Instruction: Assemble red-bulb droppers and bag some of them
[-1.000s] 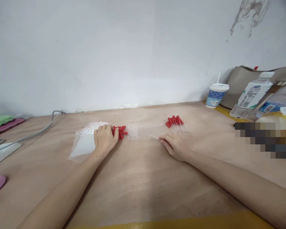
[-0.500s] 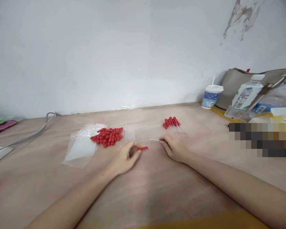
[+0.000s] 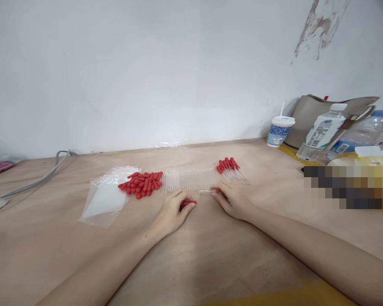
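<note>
Between my left hand's [image 3: 175,210] thumb and fingers is a red rubber dropper bulb [image 3: 189,203], its open end pointing right. My right hand [image 3: 231,201] pinches a thin clear glass dropper tube [image 3: 206,191] by its right end; the tube points left. Behind both hands lies a row of clear glass tubes [image 3: 194,178], side by side. A pile of loose red bulbs [image 3: 143,184] is left of that row. To the right, several droppers [image 3: 230,168] lie together with red bulbs fitted on their glass tubes.
Clear zip bags [image 3: 104,199] lie left of the bulb pile, and a grey cable [image 3: 41,182] runs at far left. A paper cup [image 3: 280,131], a plastic bottle [image 3: 321,134] and a grey bag [image 3: 301,114] stand at the right, by the wall.
My left hand has turned the red bulb, drawing it further into its fingers. My right hand remains at the glass tube's end. The whole view has shifted slightly.
</note>
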The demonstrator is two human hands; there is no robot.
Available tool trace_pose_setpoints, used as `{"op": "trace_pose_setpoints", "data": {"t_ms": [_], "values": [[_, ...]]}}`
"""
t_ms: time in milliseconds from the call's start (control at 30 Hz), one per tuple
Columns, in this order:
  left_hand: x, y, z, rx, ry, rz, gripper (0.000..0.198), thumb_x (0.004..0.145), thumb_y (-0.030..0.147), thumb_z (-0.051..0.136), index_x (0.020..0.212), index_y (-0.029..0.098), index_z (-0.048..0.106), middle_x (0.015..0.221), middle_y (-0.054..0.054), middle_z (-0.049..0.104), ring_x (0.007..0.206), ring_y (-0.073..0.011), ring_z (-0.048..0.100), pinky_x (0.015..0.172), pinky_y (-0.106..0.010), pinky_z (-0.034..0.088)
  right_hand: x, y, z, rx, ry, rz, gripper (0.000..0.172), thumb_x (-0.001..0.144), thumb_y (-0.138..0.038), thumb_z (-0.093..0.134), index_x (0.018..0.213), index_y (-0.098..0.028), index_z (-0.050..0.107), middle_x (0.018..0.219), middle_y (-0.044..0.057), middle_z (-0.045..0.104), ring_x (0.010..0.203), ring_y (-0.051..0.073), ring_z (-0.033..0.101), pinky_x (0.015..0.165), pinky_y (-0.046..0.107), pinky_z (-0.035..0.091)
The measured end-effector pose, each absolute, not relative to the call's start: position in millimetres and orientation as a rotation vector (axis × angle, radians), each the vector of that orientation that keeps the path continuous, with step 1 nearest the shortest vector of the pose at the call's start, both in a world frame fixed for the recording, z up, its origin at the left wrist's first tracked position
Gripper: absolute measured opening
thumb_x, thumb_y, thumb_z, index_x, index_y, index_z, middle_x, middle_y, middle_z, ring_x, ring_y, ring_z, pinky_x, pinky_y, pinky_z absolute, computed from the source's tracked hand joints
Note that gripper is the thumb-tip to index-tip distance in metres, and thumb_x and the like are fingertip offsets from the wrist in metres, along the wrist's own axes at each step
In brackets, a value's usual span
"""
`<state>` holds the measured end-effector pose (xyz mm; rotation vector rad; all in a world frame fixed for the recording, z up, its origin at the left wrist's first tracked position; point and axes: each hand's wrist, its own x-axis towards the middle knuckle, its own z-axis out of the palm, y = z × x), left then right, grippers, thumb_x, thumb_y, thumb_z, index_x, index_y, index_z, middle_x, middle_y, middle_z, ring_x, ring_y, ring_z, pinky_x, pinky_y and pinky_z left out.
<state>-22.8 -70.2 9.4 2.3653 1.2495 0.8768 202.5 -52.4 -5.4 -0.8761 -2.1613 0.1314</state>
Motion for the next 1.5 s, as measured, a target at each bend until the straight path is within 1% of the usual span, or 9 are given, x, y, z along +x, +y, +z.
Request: {"op": "trace_pose_setpoints", "data": {"t_ms": [133, 367, 867, 967, 1133, 1233, 1367, 1433, 1500], "values": [[-22.9, -69.5, 9.3, 2.194, 1.221, 0.955, 0.014, 0.087, 0.03, 0.046, 0.09, 0.018, 0.054, 0.083, -0.002, 0.061, 0.073, -0.0149, 0.056, 0.065, -0.027, 0.044, 198.6, -59.0, -4.1, -0.82, -2.143, 0.15, 0.019, 0.09, -0.022, 0.039, 0.096, -0.017, 0.056, 0.08, 0.006, 0.059, 0.071, 0.015, 0.053, 0.063, 0.027, 0.043], [-22.3, -69.6, 6.6, 2.045, 1.103, 0.956, 0.011, 0.088, 0.029, 0.044, 0.089, 0.018, 0.048, 0.074, -0.001, 0.061, 0.069, -0.0132, 0.058, 0.064, -0.026, 0.046, 194.1, -62.4, -3.9, -0.815, -2.2, 0.091, 0.017, 0.089, -0.021, 0.042, 0.095, -0.017, 0.057, 0.08, 0.005, 0.062, 0.071, 0.014, 0.054, 0.067, 0.029, 0.039], [-26.3, -72.8, 3.1, 1.978, 1.025, 0.861, 0.024, 0.085, 0.034, 0.05, 0.088, 0.015, 0.064, 0.064, -0.001, 0.059, 0.055, -0.0106, 0.054, 0.055, -0.022, 0.047, 194.9, -48.0, -8.0, -0.686, -2.266, 0.297, 0.022, 0.09, -0.026, 0.044, 0.09, -0.02, 0.065, 0.074, 0.003, 0.06, 0.068, 0.013, 0.055, 0.063, 0.025, 0.043], [-27.1, -73.7, 2.2, 1.999, 1.05, 0.823, 0.025, 0.085, 0.035, 0.05, 0.087, 0.015, 0.065, 0.061, 0.0, 0.058, 0.053, -0.0099, 0.053, 0.052, -0.021, 0.045, 195.1, -45.9, -8.8, -0.666, -2.297, 0.216, 0.021, 0.089, -0.022, 0.044, 0.091, -0.021, 0.065, 0.077, 0.004, 0.062, 0.069, 0.013, 0.056, 0.064, 0.026, 0.043], [-26.8, -72.0, 1.7, 2.065, 1.124, 0.853, 0.026, 0.085, 0.036, 0.05, 0.084, 0.016, 0.065, 0.057, 0.001, 0.055, 0.051, -0.01, 0.051, 0.049, -0.021, 0.043, 190.9, -52.9, -9.6, -0.724, -2.314, -0.108, 0.025, 0.085, -0.012, 0.042, 0.092, -0.019, 0.065, 0.078, 0.006, 0.061, 0.069, 0.016, 0.054, 0.063, 0.028, 0.043], [-27.8, -70.0, 3.6, 2.083, 1.143, 0.881, 0.023, 0.084, 0.034, 0.051, 0.087, 0.017, 0.065, 0.061, 0.0, 0.06, 0.053, -0.0112, 0.054, 0.052, -0.022, 0.046, 188.1, -56.1, -11.0, -0.741, -2.301, -0.166, 0.028, 0.085, -0.011, 0.039, 0.095, -0.019, 0.064, 0.078, 0.007, 0.06, 0.069, 0.016, 0.054, 0.061, 0.028, 0.044], [-31.1, -70.1, 11.0, 2.168, 1.131, 0.91, 0.02, 0.083, 0.031, 0.054, 0.094, 0.02, 0.066, 0.087, -0.004, 0.068, 0.078, -0.0176, 0.062, 0.071, -0.029, 0.05, 189.5, -54.7, -10.8, -0.723, -2.248, -0.023, 0.022, 0.09, -0.021, 0.04, 0.1, -0.019, 0.059, 0.08, 0.006, 0.06, 0.071, 0.015, 0.056, 0.063, 0.026, 0.046], [-32.7, -70.7, 13.5, 2.192, 1.138, 0.948, 0.02, 0.083, 0.031, 0.054, 0.094, 0.021, 0.067, 0.092, -0.005, 0.068, 0.084, -0.0187, 0.062, 0.075, -0.03, 0.05, 191.0, -54.2, -9.3, -0.751, -2.249, 0.012, 0.021, 0.091, -0.024, 0.039, 0.095, -0.018, 0.059, 0.078, 0.006, 0.059, 0.07, 0.015, 0.056, 0.062, 0.026, 0.046], [-33.7, -70.8, 13.4, 2.177, 1.155, 0.956, 0.02, 0.084, 0.032, 0.053, 0.093, 0.02, 0.067, 0.09, -0.005, 0.068, 0.081, -0.018, 0.062, 0.072, -0.029, 0.05, 191.4, -54.5, -7.7, -0.761, -2.26, 0.025, 0.022, 0.091, -0.023, 0.037, 0.088, -0.017, 0.058, 0.075, 0.005, 0.058, 0.068, 0.014, 0.055, 0.061, 0.025, 0.045]]}}
